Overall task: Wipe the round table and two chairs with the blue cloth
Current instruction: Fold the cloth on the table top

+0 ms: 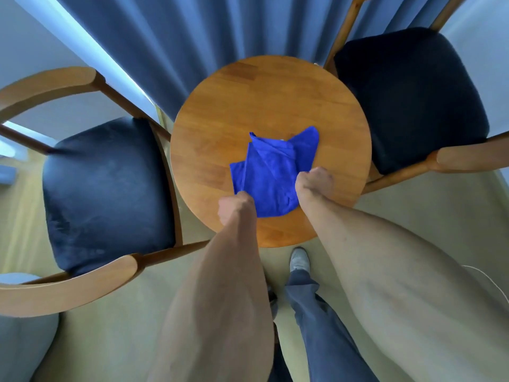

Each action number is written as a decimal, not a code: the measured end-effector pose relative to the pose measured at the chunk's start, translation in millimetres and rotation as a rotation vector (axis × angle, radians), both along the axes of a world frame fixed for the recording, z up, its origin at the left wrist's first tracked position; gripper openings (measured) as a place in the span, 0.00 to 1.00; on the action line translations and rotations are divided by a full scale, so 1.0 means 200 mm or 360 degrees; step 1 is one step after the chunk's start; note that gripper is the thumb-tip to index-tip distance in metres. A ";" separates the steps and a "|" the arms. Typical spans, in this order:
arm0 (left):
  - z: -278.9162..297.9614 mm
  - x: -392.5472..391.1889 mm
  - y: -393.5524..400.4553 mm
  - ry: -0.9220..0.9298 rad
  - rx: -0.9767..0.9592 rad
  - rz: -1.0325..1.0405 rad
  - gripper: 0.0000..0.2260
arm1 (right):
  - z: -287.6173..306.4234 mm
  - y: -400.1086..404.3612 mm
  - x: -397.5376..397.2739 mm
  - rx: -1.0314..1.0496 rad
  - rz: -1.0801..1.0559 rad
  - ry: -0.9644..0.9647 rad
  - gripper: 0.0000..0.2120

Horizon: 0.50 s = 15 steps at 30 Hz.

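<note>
Fingers of both my left hand (pixel 234 206) and right hand (pixel 314 181) pinch the cloth (pixel 271 172) lying mid-worktop (pixel 275 89); I should fold it flat for full contact before wiping, then do the 2 chairs.
</note>
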State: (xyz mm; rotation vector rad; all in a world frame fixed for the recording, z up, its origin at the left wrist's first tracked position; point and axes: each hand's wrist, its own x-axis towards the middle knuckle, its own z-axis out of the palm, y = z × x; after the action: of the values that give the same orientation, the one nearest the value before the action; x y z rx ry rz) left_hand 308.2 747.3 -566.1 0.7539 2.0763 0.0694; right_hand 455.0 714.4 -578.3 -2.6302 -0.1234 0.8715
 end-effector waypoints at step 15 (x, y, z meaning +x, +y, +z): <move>-0.16 0.22 0.12 -0.0388 0.0325 -0.0095 0.12 | -0.12 0.09 -0.06 -0.0002 0.0790 -0.0151 0.04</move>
State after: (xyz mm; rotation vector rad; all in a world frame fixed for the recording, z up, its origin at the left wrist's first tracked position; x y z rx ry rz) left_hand 351.3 771.5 -597.4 0.8845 1.8305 0.3282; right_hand 443.6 732.3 -602.9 -2.6820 -0.8274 0.8886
